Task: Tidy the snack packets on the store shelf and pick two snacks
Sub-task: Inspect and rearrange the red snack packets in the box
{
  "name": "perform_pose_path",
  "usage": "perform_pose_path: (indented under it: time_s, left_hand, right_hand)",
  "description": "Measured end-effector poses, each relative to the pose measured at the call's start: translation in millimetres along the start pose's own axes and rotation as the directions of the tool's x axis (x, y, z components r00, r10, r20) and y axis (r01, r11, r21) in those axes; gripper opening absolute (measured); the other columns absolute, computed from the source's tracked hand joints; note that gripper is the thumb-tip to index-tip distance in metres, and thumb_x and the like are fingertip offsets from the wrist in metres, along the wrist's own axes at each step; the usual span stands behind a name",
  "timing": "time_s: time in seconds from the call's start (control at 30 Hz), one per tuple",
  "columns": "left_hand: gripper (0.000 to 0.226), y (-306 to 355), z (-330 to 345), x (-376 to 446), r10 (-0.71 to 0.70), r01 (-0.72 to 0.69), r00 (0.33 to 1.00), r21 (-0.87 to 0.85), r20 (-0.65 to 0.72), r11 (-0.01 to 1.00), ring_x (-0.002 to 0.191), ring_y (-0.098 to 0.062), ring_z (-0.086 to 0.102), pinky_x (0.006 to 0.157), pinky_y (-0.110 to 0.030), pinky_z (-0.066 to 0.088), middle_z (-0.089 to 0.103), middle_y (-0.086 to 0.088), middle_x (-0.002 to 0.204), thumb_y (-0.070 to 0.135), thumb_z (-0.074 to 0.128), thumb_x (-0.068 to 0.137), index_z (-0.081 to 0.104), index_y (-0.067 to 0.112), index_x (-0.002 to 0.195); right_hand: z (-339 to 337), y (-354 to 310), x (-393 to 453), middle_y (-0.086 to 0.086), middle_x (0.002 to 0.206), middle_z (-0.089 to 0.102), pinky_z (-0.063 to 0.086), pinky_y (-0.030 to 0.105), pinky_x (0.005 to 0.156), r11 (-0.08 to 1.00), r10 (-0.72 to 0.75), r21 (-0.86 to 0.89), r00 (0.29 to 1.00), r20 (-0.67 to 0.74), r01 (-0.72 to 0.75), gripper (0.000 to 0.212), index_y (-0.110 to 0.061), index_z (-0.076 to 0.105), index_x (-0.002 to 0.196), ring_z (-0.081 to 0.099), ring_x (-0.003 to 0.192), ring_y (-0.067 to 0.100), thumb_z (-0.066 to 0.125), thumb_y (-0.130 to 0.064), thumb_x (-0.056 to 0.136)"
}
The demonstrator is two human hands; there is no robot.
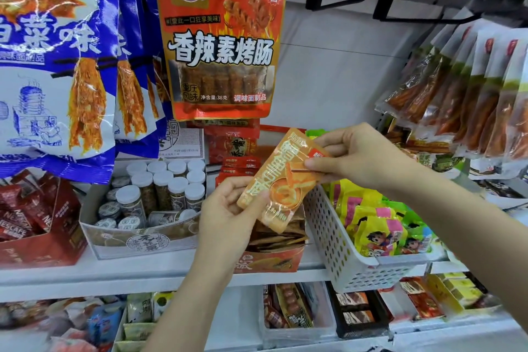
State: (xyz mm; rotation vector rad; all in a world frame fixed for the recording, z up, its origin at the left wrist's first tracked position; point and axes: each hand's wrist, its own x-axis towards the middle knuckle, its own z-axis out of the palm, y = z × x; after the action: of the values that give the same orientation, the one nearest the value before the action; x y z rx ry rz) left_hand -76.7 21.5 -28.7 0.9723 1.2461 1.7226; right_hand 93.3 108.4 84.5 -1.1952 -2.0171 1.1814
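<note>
Selection step — your left hand (228, 206) and right hand (351, 157) both pinch one orange snack packet (281, 180) (tilted) above its display box (268, 261); next, keep it or reseat it squarely.

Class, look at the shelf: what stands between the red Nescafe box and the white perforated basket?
In the head view: a box of white-capped jars, then an orange carton of packets.

Bright even light, wide-angle edge distortion
</note>
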Motion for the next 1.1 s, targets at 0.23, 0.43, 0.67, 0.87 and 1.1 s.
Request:
perform_pose_path:
  time_s: [0.23,0.43,0.67,0.87,1.1]
  left_hand:
    - [0.025,-8,-16,3,0.069,-0.200,0.968,0.584,0.240,0.787,0.107,0.011,0.058,0.093,-0.017,0.047,0.066,0.028,0.112,0.040,0.064,0.092,0.067,0.037,0.116]
    - [0.037,-15,-15,-3,0.000,-0.373,0.891,0.731,0.455,0.572,0.117,0.004,0.051,0.099,-0.017,0.039,0.060,0.020,0.129,0.047,0.046,0.100,0.061,0.032,0.130]
    - [0.021,-14,-28,-3,0.051,-0.361,0.908,0.715,0.415,0.599,0.101,0.007,0.057,0.085,-0.010,0.044,0.066,0.026,0.105,0.038,0.058,0.096,0.073,0.033,0.109]
    - [0.027,-10,-23,-1,0.221,-0.396,0.916,0.665,0.334,0.634,0.112,0.001,0.052,0.098,-0.021,0.043,0.055,0.020,0.122,0.033,0.060,0.096,0.062,0.028,0.122]
    - [0.040,-17,-18,-6,0.021,-0.428,0.865,0.715,0.501,0.553,0.127,0.001,0.041,0.105,-0.014,0.028,0.053,0.016,0.138,0.042,0.039,0.103,0.055,0.027,0.136]
  right_hand:
    - [2,5,3,-0.005,0.078,0.069,0.052,0.026,0.079,0.723,-0.345,-0.685,0.906,-0.247,0.088,0.009,-0.022,0.071,0.086,0.069,0.083,0.016,0.079,-0.023,0.081]
    - [37,26,6,0.010,0.087,0.071,0.051,0.038,0.074,0.620,-0.353,-0.768,0.931,-0.089,0.162,0.009,-0.017,0.066,0.097,0.064,0.087,0.031,0.067,-0.019,0.089]
    - [64,46,8,0.012,0.100,0.067,0.048,0.031,0.070,0.492,-0.100,-0.848,0.980,0.172,0.199,0.032,-0.018,0.063,0.115,0.063,0.096,0.033,0.050,-0.002,0.091]
    - [57,30,6,0.008,0.108,0.065,0.047,0.030,0.083,0.590,0.210,-0.780,0.893,0.399,0.210,0.037,-0.014,0.064,0.117,0.058,0.099,0.028,0.038,-0.006,0.093]
    - [54,23,42,0.008,0.126,0.065,0.050,0.031,0.095,0.558,0.127,-0.827,0.977,0.169,0.070,0.039,-0.015,0.065,0.125,0.058,0.118,0.025,0.048,-0.009,0.090]
